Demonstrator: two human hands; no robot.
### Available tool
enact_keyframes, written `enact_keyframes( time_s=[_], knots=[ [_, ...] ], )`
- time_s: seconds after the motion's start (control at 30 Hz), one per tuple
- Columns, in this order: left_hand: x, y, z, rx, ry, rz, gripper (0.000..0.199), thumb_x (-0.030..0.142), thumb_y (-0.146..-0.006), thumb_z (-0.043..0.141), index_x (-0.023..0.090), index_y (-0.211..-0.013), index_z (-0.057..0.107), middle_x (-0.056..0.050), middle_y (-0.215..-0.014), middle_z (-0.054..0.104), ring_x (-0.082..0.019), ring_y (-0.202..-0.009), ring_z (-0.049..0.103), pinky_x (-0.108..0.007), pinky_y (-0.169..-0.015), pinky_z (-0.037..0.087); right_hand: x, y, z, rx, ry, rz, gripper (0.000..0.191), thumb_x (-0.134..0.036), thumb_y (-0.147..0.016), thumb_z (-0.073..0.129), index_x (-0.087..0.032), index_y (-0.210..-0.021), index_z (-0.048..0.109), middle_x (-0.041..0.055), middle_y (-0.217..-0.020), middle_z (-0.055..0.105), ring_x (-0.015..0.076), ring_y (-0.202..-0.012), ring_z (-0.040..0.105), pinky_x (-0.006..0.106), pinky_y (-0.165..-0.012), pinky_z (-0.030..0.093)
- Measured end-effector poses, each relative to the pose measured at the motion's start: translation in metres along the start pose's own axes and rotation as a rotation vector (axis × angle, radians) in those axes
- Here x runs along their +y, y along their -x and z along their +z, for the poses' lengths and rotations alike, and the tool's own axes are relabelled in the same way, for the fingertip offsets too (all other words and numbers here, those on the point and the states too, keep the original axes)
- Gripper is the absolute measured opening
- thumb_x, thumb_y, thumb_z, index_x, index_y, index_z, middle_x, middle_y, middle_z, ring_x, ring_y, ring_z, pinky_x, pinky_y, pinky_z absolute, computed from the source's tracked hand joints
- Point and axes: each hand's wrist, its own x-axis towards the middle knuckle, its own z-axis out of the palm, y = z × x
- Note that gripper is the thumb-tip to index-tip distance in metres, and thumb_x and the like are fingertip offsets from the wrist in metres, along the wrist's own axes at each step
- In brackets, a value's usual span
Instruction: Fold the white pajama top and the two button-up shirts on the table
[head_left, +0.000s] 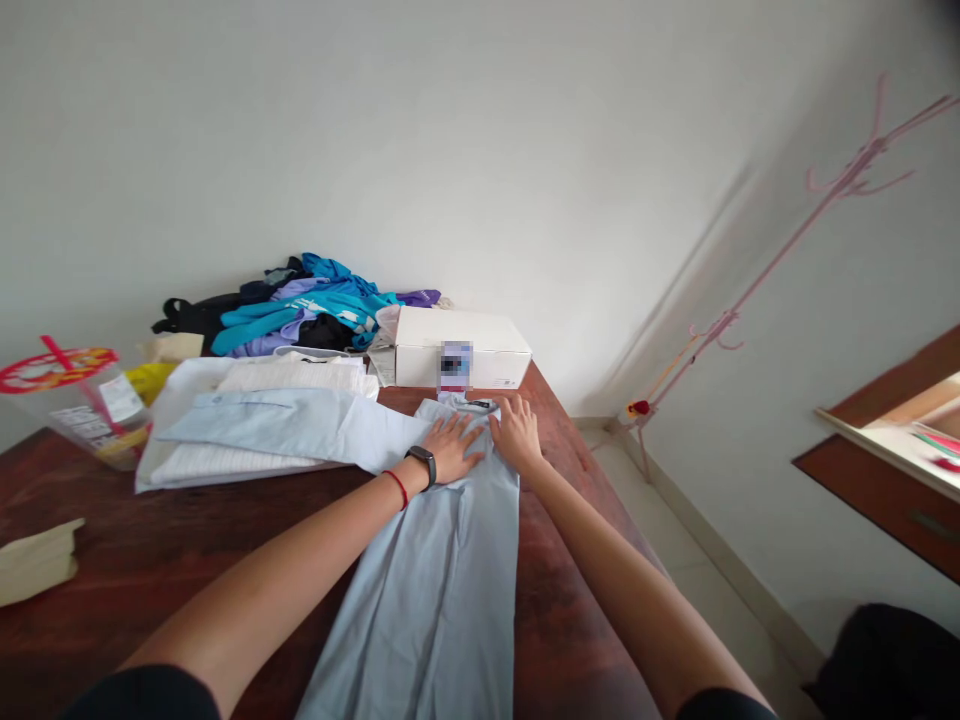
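Note:
A light blue-grey long-sleeved shirt [457, 560] lies lengthwise on the dark wooden table, its collar end away from me and its lower end running out of view toward me. One sleeve [285, 425] stretches to the left, over a pile of white cloth. My left hand [450, 450], with a black band and a red cord at the wrist, rests flat on the shirt below the collar, fingers spread. At the right edge of the shirt near the collar, my right hand [517, 435] presses down with its fingers apart and slightly bent.
Beyond the collar stands a white box [465, 340]. Heaped clothes [307, 310] lie against the wall at back left. A plastic cup with a red straw [90, 400] leans at left, above a paper scrap [37, 562]. A pink coat stand [765, 265] is at right.

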Motion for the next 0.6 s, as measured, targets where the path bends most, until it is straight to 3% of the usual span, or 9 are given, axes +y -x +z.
enact_keyframes(
  time_s=[0.1, 0.27, 0.5, 0.6],
  knots=[
    [-0.002, 0.006, 0.01, 0.027, -0.019, -0.017, 0.059, 0.05, -0.099, 0.048, 0.026, -0.153, 0.042, -0.012, -0.165, 0.031, -0.038, -0.152, 0.025, -0.063, -0.12, 0.019, -0.013, 0.01, 0.015, -0.05, -0.058, 0.058, 0.051, -0.036, -0.1, 0.041, -0.022, -0.148, 0.044, 0.0155, -0.155, 0.04, 0.0332, -0.136, 0.042, 0.047, -0.107, 0.038],
    [0.007, 0.016, 0.01, 0.055, -0.052, -0.063, 0.059, 0.051, -0.097, 0.049, 0.023, -0.149, 0.048, -0.014, -0.162, 0.036, -0.037, -0.15, 0.027, -0.061, -0.12, 0.021, -0.021, 0.026, 0.034, -0.128, -0.038, 0.087, 0.056, -0.039, -0.104, 0.034, -0.019, -0.157, 0.035, 0.0143, -0.167, 0.022, 0.0325, -0.153, 0.023, 0.048, -0.117, 0.026],
    [0.035, 0.055, 0.015, 0.099, -0.099, -0.179, 0.062, 0.051, -0.095, 0.049, 0.024, -0.151, 0.047, -0.015, -0.162, 0.036, -0.041, -0.149, 0.028, -0.065, -0.117, 0.024, -0.02, 0.05, 0.021, -0.257, -0.061, -0.099, 0.057, -0.041, -0.107, 0.029, -0.021, -0.16, 0.03, 0.0123, -0.17, 0.011, 0.0305, -0.156, 0.012, 0.051, -0.12, 0.022],
    [0.035, 0.067, 0.012, 0.086, -0.108, -0.218, 0.059, 0.051, -0.097, 0.045, 0.025, -0.15, 0.049, -0.014, -0.163, 0.036, -0.041, -0.149, 0.03, -0.064, -0.115, 0.028, -0.022, 0.056, 0.017, -0.299, -0.089, -0.152, 0.059, -0.046, -0.107, 0.028, -0.022, -0.161, 0.028, 0.0115, -0.171, 0.006, 0.0319, -0.157, 0.008, 0.053, -0.121, 0.02]
  ],
)
